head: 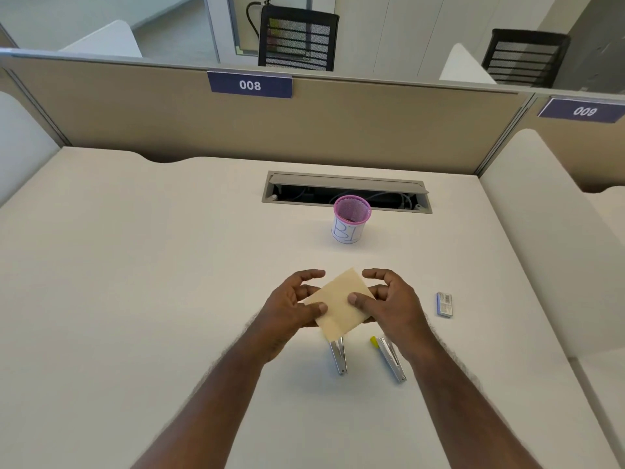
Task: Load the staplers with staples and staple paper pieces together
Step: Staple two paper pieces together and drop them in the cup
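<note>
Paper held above the staplers

The paper pieces [340, 304] are pinched by both hands, left hand [293, 308] and right hand [392, 299]; two staplers [339, 355] lie just nearer, long axes pointing away.

This was an office. A white bench [135, 265] stood in a small work booth with a tan wall [236, 130] behind it. Blue signs [250, 84] on the wall showed the numbers 008 and 009. A slot [346, 191] in the bench held wires. Black mesh chairs [297, 38] stood past the wall. A pink pen cup [351, 220] and two staplers [339, 357] sat on the bench.
</note>
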`<state>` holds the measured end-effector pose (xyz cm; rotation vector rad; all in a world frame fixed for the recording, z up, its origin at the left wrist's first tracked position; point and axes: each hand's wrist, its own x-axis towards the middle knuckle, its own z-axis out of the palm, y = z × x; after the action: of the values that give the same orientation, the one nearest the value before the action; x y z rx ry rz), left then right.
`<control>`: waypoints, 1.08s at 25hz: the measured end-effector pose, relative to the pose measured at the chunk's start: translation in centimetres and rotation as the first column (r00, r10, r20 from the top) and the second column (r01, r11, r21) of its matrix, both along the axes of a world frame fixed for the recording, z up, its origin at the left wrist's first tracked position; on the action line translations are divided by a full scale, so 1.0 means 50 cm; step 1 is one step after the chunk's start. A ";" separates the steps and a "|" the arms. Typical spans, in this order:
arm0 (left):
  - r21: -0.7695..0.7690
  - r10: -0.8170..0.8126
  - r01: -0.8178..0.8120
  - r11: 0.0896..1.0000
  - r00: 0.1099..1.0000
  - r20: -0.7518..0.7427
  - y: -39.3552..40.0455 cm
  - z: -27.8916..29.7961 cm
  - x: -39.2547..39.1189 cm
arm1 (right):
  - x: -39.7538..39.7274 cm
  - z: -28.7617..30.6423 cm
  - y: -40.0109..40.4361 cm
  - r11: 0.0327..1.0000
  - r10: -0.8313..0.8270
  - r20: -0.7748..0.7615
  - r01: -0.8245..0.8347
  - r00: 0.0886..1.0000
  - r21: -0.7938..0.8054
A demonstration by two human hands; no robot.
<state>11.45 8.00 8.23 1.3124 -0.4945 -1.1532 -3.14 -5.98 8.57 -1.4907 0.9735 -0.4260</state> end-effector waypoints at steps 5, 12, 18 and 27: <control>0.117 -0.127 0.102 0.988 0.966 0.225 0.004 0.028 -0.002 | 0.004 0.016 0.003 0.991 0.039 -0.097 -0.051 0.995 -0.126; 0.144 0.133 -0.167 0.975 0.966 0.220 0.010 0.018 -0.018 | 0.009 0.006 0.022 0.987 0.040 -0.056 -0.048 0.998 -0.154; 0.151 0.075 -0.116 0.982 0.964 0.253 0.003 0.008 -0.017 | 0.000 -0.013 0.020 0.986 0.078 -0.035 -0.082 0.996 -0.144; 0.183 0.058 -0.187 0.965 0.836 0.545 -0.014 0.010 -0.019 | -0.003 0.007 0.009 0.963 0.109 -0.138 -0.139 0.984 -0.231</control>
<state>10.49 7.30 8.71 1.8595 -0.6831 -0.7339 -3.30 -5.55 8.92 -1.8053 0.9437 -0.3730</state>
